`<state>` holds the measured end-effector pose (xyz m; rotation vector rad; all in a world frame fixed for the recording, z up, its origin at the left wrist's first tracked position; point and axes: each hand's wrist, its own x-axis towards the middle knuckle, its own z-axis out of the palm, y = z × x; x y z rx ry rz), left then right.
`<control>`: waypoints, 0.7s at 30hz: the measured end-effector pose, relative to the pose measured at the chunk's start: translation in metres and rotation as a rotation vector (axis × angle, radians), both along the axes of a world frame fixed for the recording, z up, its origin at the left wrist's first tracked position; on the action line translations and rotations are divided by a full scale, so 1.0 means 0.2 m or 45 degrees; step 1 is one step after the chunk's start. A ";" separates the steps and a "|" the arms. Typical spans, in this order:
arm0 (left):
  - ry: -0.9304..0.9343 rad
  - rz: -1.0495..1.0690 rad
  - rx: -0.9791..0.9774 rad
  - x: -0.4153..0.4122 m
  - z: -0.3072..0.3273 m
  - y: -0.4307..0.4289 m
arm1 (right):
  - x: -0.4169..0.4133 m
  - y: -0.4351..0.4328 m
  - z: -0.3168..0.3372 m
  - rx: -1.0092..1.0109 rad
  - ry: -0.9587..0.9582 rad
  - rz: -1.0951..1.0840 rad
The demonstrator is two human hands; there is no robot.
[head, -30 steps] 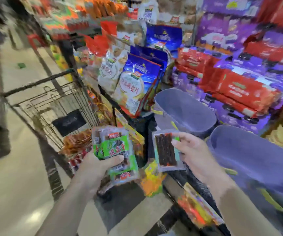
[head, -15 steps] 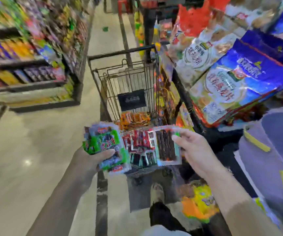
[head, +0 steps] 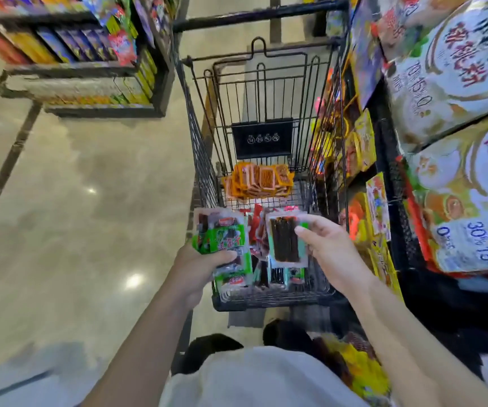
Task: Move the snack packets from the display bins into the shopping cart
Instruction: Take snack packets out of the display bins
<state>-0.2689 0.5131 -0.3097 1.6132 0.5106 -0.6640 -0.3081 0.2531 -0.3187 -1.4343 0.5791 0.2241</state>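
Not much legible tbh. The upper white bag (head: 454, 54) has big red characters ending in what looks like 桃粉, plus "10%" and "15". The lower white bag (head: 471, 218) says "30%", "15" and "0". The black plaque (head: 262, 138) in the shopping cart (head: 260, 13) has four tiny round icons. Print on the green packets (head: 225, 240) and clear packet (head: 285, 245) is too blurry.

The stack of green-and-clear snack packets (head: 223, 245) hides the fingers of the left hand (head: 197, 274); its print is too blurred to read. The large white printed bags (head: 454, 63) are cut off by the right edge.
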 end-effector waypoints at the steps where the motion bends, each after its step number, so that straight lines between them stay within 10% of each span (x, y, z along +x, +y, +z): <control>1: 0.049 0.006 0.028 0.02 -0.07 -0.03 | 0.02 -0.01 -0.06 0.012 0.052 0.002; 21: 0.581 0.069 0.391 0.05 -1.48 -0.23 | 0.05 0.18 -1.45 -0.060 0.706 0.016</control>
